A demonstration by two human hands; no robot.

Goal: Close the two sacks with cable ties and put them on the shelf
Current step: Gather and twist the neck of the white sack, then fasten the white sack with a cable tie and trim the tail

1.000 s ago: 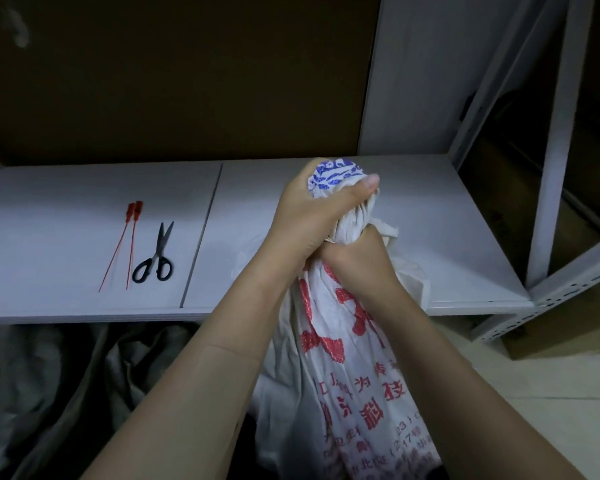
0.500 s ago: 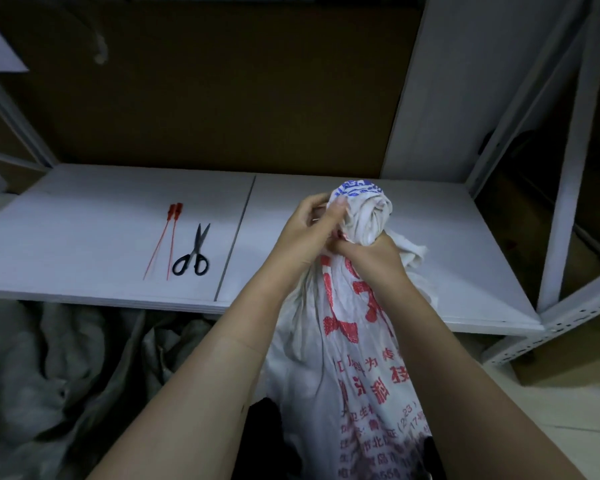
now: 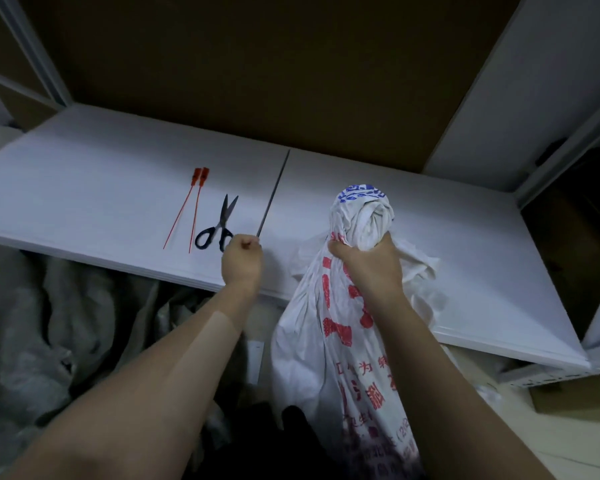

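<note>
One hand now grips the sack (image 3: 309, 358): the right hand (image 3: 368, 268) clenches its twisted neck, well right of the scissors (image 3: 219, 225); the left hand (image 3: 242, 261) has let go, curled empty just beside the scissors' handles.

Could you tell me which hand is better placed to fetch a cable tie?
Left hand: free, beside the scissors near the red cable ties; the right hand grips the twisted neck of the sack.
</note>
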